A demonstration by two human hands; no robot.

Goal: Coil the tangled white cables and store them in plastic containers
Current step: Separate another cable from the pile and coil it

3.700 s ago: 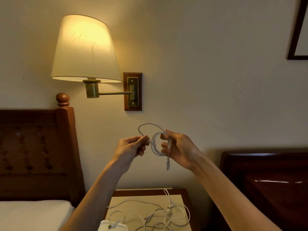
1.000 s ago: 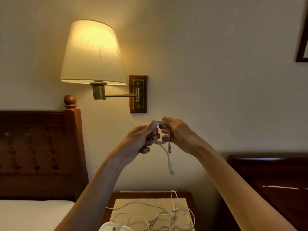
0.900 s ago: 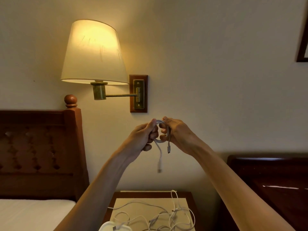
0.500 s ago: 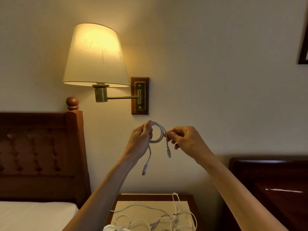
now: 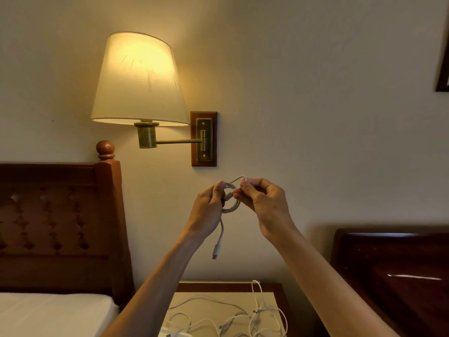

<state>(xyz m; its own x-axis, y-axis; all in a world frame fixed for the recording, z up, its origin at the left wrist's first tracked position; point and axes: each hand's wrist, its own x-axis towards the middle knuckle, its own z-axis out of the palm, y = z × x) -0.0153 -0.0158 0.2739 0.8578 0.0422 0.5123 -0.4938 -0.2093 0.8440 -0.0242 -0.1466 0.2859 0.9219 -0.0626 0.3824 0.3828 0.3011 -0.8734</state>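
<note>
I hold a small coil of white cable point(image 5: 232, 205) up in front of the wall. My left hand point(image 5: 209, 210) grips the coil's left side, and one plug end hangs straight down below it. My right hand point(image 5: 261, 203) pinches the other cable end at the coil's top right, where a short loop arches above the fingers. Far below, several tangled white cables point(image 5: 233, 317) lie on the bedside table point(image 5: 279, 288). No plastic container is in view.
A lit wall lamp point(image 5: 138, 81) on a brass arm hangs up and left of my hands. A wooden headboard point(image 5: 58, 220) and a white mattress point(image 5: 48, 314) are at the left. Dark glossy furniture point(image 5: 393, 276) stands at the right.
My right hand has closed back in on the coil and now pinches the short end at its top. The short plug no longer dangles on the right. The long end still hangs from my left hand.
</note>
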